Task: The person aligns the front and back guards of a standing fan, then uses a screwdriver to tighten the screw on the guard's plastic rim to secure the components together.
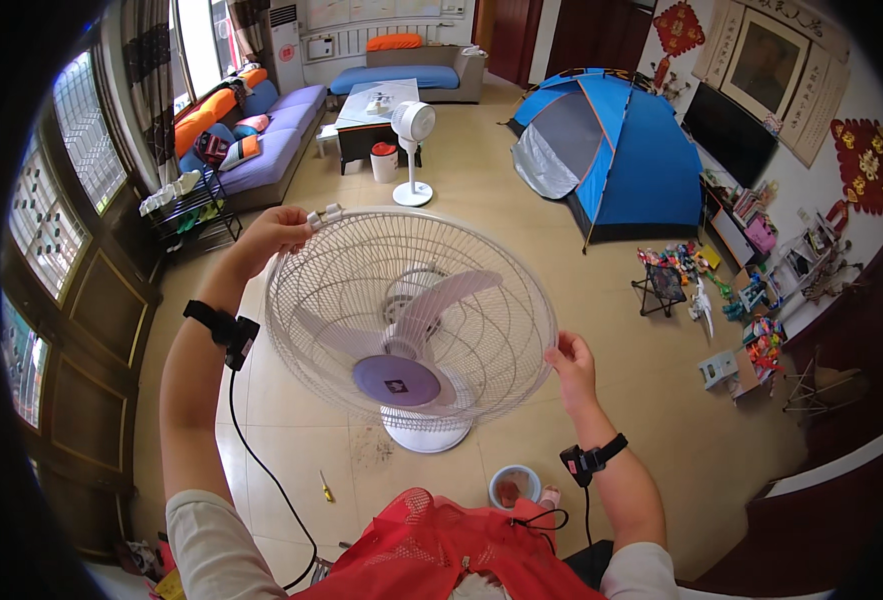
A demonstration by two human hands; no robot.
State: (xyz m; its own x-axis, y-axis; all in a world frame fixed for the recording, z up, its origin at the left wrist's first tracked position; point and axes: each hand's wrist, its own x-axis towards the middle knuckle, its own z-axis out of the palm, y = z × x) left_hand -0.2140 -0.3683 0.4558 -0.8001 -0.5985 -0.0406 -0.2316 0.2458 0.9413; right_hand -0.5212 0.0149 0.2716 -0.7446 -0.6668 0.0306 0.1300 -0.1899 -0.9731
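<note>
Fingers (299,233) of our left hand (275,234) pinch the wire fan guard (411,320) at its upper left, our right hand (574,365) gripping its right rim! Below, the round white fan base (427,437) stands on floor tiles (296,420), a yellow-handled screwdriver (327,491) nearby.

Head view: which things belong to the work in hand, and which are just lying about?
In hand:
- fan grille, rim held by left hand and right hand
- fan blades, fan base
- possibly the yellow-handled screwdriver

Lying about:
- blue tent
- white pedestal fan
- red-lidded bin
</note>
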